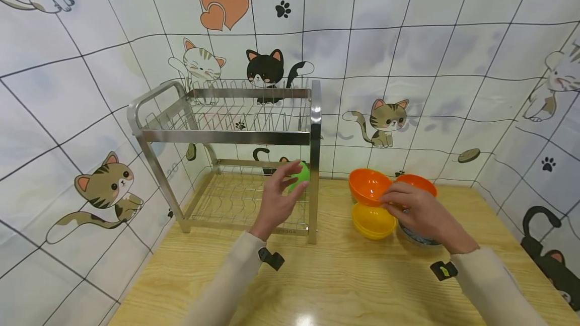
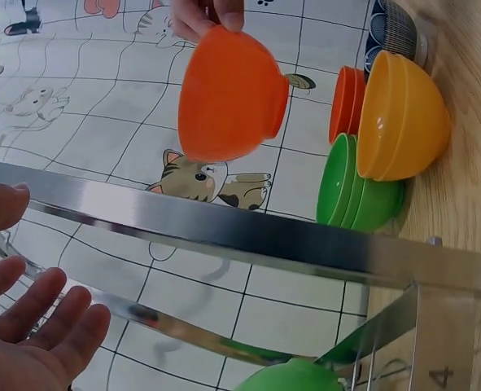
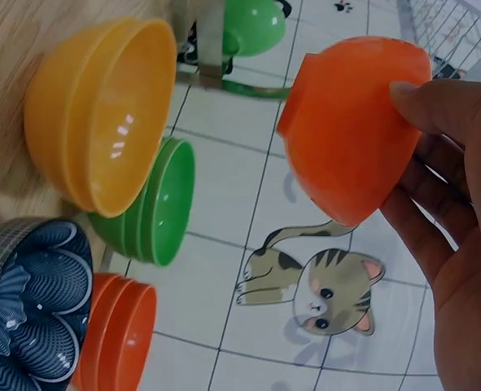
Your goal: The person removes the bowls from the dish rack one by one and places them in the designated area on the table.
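Observation:
My right hand (image 1: 417, 209) pinches an orange bowl (image 1: 366, 185) by its rim, thumb on one side and fingers on the other. The bowl (image 3: 354, 130) is held tilted above the yellow bowls (image 1: 373, 221). My left hand (image 1: 279, 200) is beside the dish rack's right post, its fingers spread and loosely bent around nothing. In the head view a green bowl (image 1: 301, 177) on the lower tier shows partly behind that hand. The left wrist view shows the left palm and fingers (image 2: 81, 330) apart from this green bowl (image 2: 293, 378).
A two-tier metal dish rack (image 1: 231, 137) stands on the wooden table (image 1: 344, 286) at left. Right of it are stacked green bowls (image 3: 173, 204), orange bowls (image 3: 134, 334) and a dark patterned bowl (image 3: 37, 309). A cat-print wall covering (image 1: 435, 64) surrounds the table.

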Motion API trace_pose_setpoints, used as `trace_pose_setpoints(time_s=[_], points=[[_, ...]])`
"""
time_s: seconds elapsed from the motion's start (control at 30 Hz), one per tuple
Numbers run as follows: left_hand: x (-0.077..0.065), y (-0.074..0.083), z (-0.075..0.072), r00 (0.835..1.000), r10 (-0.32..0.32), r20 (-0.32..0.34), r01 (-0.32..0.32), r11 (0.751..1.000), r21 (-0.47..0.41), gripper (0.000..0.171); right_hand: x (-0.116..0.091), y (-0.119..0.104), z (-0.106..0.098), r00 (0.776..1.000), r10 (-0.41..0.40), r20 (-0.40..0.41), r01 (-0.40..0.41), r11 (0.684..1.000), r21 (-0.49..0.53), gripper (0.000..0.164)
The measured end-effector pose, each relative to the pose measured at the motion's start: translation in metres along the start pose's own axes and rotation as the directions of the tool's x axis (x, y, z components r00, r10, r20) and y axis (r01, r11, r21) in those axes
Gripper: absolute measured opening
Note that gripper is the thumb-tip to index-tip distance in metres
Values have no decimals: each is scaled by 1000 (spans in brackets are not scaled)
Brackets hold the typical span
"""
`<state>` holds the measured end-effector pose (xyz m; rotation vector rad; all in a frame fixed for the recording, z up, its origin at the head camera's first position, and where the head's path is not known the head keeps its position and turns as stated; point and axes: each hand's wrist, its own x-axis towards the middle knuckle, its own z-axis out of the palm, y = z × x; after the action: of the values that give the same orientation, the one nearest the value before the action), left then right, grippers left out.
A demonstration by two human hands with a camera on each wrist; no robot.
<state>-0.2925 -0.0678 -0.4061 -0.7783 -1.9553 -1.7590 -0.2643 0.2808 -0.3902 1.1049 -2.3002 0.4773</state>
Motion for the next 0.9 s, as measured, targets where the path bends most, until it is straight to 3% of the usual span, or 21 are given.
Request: trace_pose_setpoints(time_s=[0.1,0.13,0.37,0.57,0.9], points=[[3,-7,7,1000,-16,-1,16,999,-39,51,-2,10,1,999,32,-15,-33,998,-58,30],[4,-8,9,1000,-19,-2,19,999,-47,51,-3,14,2,999,40,-21,-41,997,-71,31],[4,-12,15,1000,-15,-12,14,997,-77,43,-10,36,5,992,122,-32,-125,985,-120,27],[1,-8,19,1000,-15,-15,14,998,-65,34,-17,54,11,968,250,-19,-250,958,-138,21],[0,-7,23,999,-17,-49,16,1000,-20,26,-28,81,12,951,308,-29,-308,933,-185,17]])
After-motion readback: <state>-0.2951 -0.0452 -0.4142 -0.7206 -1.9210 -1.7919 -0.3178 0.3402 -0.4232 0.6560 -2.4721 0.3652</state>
